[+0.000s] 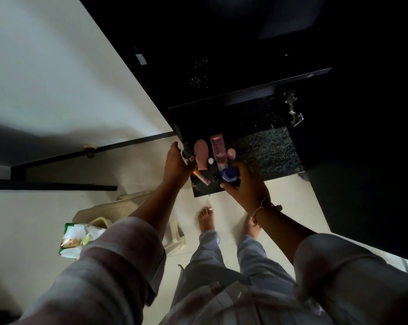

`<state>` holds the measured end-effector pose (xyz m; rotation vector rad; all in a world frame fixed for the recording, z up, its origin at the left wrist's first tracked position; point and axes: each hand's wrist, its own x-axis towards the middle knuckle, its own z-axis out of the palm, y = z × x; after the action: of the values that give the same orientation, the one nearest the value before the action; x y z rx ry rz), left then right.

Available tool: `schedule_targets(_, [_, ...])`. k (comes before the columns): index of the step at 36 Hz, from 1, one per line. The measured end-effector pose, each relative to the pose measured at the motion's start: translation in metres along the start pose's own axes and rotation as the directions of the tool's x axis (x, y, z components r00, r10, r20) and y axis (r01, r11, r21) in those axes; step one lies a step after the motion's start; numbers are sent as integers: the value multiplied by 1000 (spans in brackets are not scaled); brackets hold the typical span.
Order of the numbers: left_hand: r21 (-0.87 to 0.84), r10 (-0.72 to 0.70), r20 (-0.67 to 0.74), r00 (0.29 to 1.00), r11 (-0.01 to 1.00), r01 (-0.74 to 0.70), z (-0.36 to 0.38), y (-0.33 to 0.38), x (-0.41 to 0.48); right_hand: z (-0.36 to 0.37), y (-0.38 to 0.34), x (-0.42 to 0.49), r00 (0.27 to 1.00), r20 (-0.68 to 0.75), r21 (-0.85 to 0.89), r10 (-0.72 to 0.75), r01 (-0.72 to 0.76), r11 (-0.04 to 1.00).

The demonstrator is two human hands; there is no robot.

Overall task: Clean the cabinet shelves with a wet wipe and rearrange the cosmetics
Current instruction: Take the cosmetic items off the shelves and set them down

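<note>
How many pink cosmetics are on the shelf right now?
3: a rounded peach-pink bottle beside the left hand, a tall pink tube in the middle, and a small pink jar to its right. Others may be hidden in the shadows.

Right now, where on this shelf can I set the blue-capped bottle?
Bare: the speckled shelf right of the small pink jar, up to the cabinet wall. Crowded: the left front, with peach bottle, pink tube and orange tube.
</note>
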<state>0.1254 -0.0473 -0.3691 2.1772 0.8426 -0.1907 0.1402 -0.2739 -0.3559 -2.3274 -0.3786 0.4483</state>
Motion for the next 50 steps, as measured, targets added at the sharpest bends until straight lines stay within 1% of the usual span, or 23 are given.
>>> schedule_targets(3, [37,10,0,1000,999,-10,-6,2,-7,-11,-3,-5,1000,4,16,-15,15,1000])
schedule_targets(6, [86,51,-17,999,995,-49,-15,5,-20,-26,-6,-16,996,-44,-35,-71,70,997])
schedule_targets(8, [120,110,-51,993,987,-103,-21,9,-31,-38,-9,-23,989,-87,-98,-120,112,989])
schedule_targets(10, [163,207,-105,973,969,-188,-30,18,-44,-51,-14,-27,979,-122,-148,-162,144,979])
schedule_targets(14, [245,426,-187,885,893,-378,-46,49,-70,-78,-31,-27,959,-198,-167,-204,172,971])
schedule_targets(18, [281,561,-248,790,822,-496,-63,90,-90,-106,-58,-16,928,-272,-171,-255,215,962])
schedule_targets(22, [306,676,-295,675,736,-604,-85,137,-105,-137,-89,-5,868,-379,-202,-319,259,945])
schedule_targets(26, [312,764,-370,529,639,-703,-109,186,-116,-173,-122,2,767,-518,-230,-379,302,925])
schedule_targets(30, [349,820,-441,366,532,-772,-136,233,-128,-215,-156,8,632,-635,-258,-444,368,893])
schedule_targets(33, [387,824,-504,259,484,-785,-156,268,-137,-250,-186,11,558,-688,-260,-463,407,876])
schedule_targets(39, [418,807,-584,80,384,-824,-201,338,-150,-321,-249,19,354,-792,-296,-498,490,820])
schedule_targets(46, [467,742,-663,-97,309,-829,-257,413,-166,-392,-319,21,114,-847,-400,-520,507,763])
schedule_targets(48, [475,724,-677,-130,296,-829,-271,431,-172,-411,-339,20,48,-842,-445,-538,503,741])
schedule_targets(50, [483,710,-688,-149,294,-825,-283,446,-179,-429,-359,18,2,-841,-470,-541,492,733])
